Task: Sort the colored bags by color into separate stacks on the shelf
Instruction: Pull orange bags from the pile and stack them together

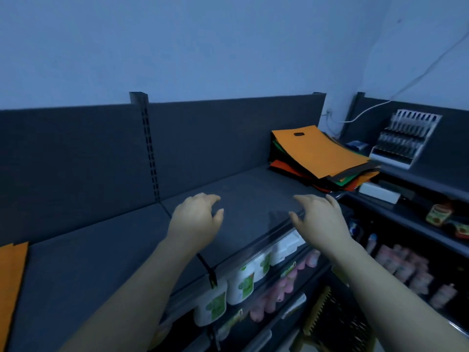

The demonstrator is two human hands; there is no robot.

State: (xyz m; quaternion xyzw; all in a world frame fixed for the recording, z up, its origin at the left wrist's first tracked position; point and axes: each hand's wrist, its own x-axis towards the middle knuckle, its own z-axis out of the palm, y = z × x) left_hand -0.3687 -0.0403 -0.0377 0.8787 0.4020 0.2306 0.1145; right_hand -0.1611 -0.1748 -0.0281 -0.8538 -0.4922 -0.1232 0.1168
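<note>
Here, the dark shelf [88, 250] is shared out: the mixed pile of bags [322, 158], orange on top, is kept at its far right; a lone orange bag [11, 280] is laid well apart at the near left, likely as its own stack. The left hand [195, 221] and right hand [321, 221] are held above it, fingers loosely spread, nothing gripped.

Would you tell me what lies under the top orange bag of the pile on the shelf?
Under the flat orange bag with the cut-out handle, green bags, black bags and red-orange bags show only their edges; the rest is covered.
</note>
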